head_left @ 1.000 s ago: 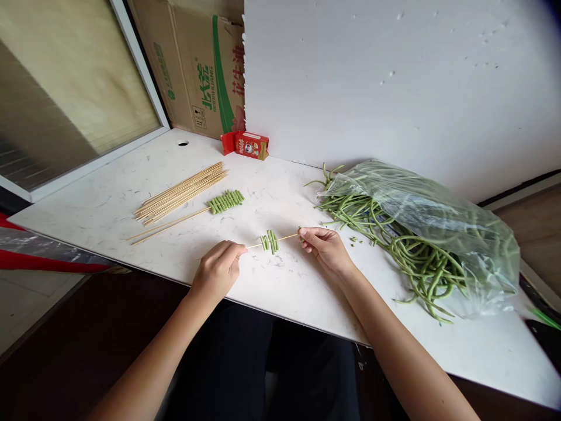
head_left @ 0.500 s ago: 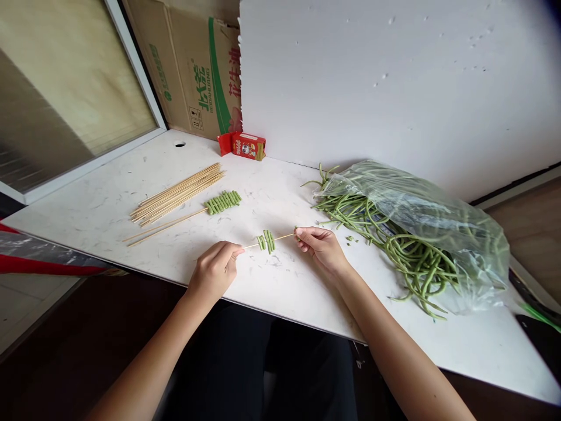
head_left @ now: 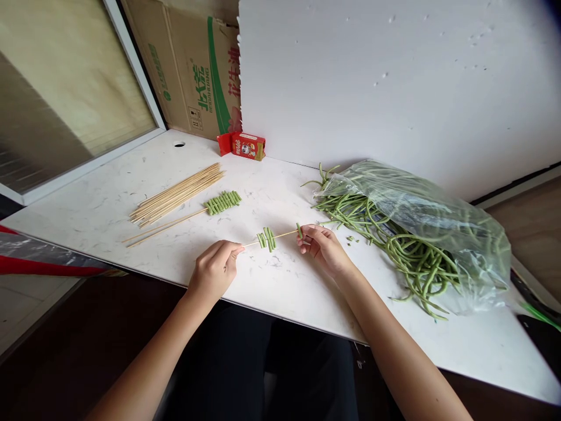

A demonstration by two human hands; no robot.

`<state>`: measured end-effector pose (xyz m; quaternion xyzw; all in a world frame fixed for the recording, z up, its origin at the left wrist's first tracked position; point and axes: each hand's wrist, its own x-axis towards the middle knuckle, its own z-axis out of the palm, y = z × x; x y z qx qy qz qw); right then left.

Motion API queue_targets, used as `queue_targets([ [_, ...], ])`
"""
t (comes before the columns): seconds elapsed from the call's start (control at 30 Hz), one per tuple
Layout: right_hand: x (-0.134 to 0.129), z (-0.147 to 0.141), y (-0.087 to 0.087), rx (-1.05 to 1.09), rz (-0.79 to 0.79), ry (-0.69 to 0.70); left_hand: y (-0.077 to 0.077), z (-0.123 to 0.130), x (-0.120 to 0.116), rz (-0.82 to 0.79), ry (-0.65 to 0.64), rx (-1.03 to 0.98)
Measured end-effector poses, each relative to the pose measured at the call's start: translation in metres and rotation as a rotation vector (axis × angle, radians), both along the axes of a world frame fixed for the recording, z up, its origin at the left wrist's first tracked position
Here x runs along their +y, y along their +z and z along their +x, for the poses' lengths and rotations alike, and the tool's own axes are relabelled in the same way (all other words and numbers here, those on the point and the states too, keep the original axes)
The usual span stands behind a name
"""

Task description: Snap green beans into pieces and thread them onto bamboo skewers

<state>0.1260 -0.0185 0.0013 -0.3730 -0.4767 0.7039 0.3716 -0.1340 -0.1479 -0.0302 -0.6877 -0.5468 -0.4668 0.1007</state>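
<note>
My left hand (head_left: 217, 264) pinches the left end of a thin bamboo skewer (head_left: 287, 234) just above the table. Several short green bean pieces (head_left: 267, 238) sit threaded side by side near its middle. At the skewer's right end, my right hand (head_left: 325, 248) has its fingertips against another bean piece (head_left: 299, 230); whether the tip goes through it I cannot tell. Beyond my left hand lies a skewer full of bean pieces (head_left: 223, 203), with a bare stick (head_left: 151, 230) alongside. A bundle of bamboo skewers (head_left: 177, 196) rests farther back.
Long green beans (head_left: 405, 248) spill from a clear plastic bag (head_left: 425, 202) on the right of the white table (head_left: 258, 292). Small bean scraps (head_left: 352, 238) lie near my right hand. A red box (head_left: 249, 146) stands at the back, before a cardboard carton (head_left: 193, 70).
My right fingers have shifted slightly right and loosened around the bean piece, which now shows more clearly at the skewer's end. My left hand is almost still.
</note>
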Motion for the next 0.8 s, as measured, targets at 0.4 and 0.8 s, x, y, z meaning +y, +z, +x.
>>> queue_targets([
  [0.4, 0.001, 0.002, -0.005, -0.101, 0.073, -0.068, 0.000, 0.000, 0.001, 0.009, 0.006, 0.012],
  [0.8, -0.003, -0.005, -0.010, -0.164, 0.138, -0.141, -0.002, 0.000, -0.002, -0.002, 0.001, 0.021],
])
